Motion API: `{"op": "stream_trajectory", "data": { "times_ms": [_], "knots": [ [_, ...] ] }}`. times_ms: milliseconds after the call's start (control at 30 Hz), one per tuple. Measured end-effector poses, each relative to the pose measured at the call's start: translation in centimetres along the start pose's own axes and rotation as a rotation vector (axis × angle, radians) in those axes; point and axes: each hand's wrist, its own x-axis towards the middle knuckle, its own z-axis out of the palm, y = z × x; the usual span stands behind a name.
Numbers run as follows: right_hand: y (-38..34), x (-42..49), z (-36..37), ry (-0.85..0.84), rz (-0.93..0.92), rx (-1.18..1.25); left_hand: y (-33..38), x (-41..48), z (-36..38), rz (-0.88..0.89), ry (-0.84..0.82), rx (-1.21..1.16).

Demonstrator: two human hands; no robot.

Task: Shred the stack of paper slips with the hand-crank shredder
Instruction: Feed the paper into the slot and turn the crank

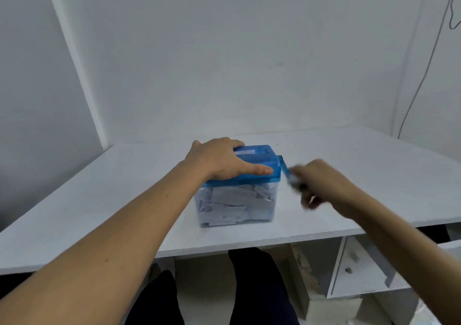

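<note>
A hand-crank shredder [262, 160] with a translucent blue lid stands on a white desk [124, 200]. Its clear bin [237, 205] is packed with white paper scraps. A white slip [245, 152] shows in the lid's slot. My left hand [219, 160] lies over the lid's left part, the thumb stretched along the front edge. My right hand [321, 185], blurred by motion, grips the blue crank handle [287, 172] at the shredder's right side. No stack of slips shows on the desk.
The desk stands against a white wall, with a corner at the left. A thin cable [424, 70] hangs down the wall at the right. Below the desk's front edge are my dark-clothed legs [254, 287] and a white drawer unit [356, 269].
</note>
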Motion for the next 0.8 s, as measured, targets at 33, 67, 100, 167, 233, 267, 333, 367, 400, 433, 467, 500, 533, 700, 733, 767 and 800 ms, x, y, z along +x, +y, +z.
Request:
{"op": "stream_trajectory", "data": {
  "times_ms": [33,67,100,167,233,267,333,367,400,433,467,500,533,700,733,767,800],
  "knots": [
    [-0.9,0.2,-0.5,-0.009,-0.019,0.124,-0.1,0.0,0.0,0.007,0.011,0.009],
    [-1.8,0.6,-1.0,-0.007,-0.028,0.23,0.0,0.1,0.0,0.013,0.012,0.016],
    [-2.4,1.2,-1.1,0.007,-0.03,0.294,0.2,0.0,0.0,0.014,0.001,0.023],
    [-2.9,3.0,-1.1,0.104,-0.066,0.293,0.3,0.0,0.3,0.02,-0.001,0.018],
    [-3.9,5.2,-0.9,0.255,-0.126,0.227,0.2,0.1,0.2,0.019,0.011,-0.002],
    [-4.2,6.2,-0.7,0.32,-0.151,0.201,0.1,0.1,0.2,0.018,0.009,-0.003],
    [-4.2,8.5,-0.1,0.376,-0.163,0.156,0.0,0.0,0.1,0.035,0.014,0.003],
    [-3.9,9.7,0.3,0.371,-0.151,0.14,0.0,0.0,0.1,0.044,0.018,-0.002],
    [-3.3,10.7,0.8,0.357,-0.122,0.138,0.0,0.0,0.1,0.046,0.014,-0.009],
    [-2.7,11.4,1.2,0.344,-0.094,0.152,0.0,-0.1,0.2,0.044,0.012,-0.012],
    [-2.3,12.1,1.6,0.343,-0.082,0.177,-0.1,0.0,0.2,0.042,0.013,-0.009],
    [-1.9,12.5,1.8,0.36,-0.074,0.186,0.0,-0.1,0.2,0.044,0.014,-0.01],
    [-1.8,12.7,1.9,0.385,-0.069,0.155,0.0,-0.1,0.1,0.046,0.019,-0.013],
    [1.3,11.0,3.1,0.096,0.164,-0.284,-0.1,0.0,0.4,0.055,0.026,0.014],
    [2.0,10.4,3.2,0.053,0.194,-0.318,0.0,0.0,0.4,0.052,0.037,0.015],
    [2.3,9.4,3.4,0.029,0.213,-0.335,0.0,0.1,0.4,0.039,0.043,0.01],
    [2.5,8.4,3.5,0.01,0.212,-0.337,0.0,0.2,0.4,0.025,0.046,0.006]
  ]
}}
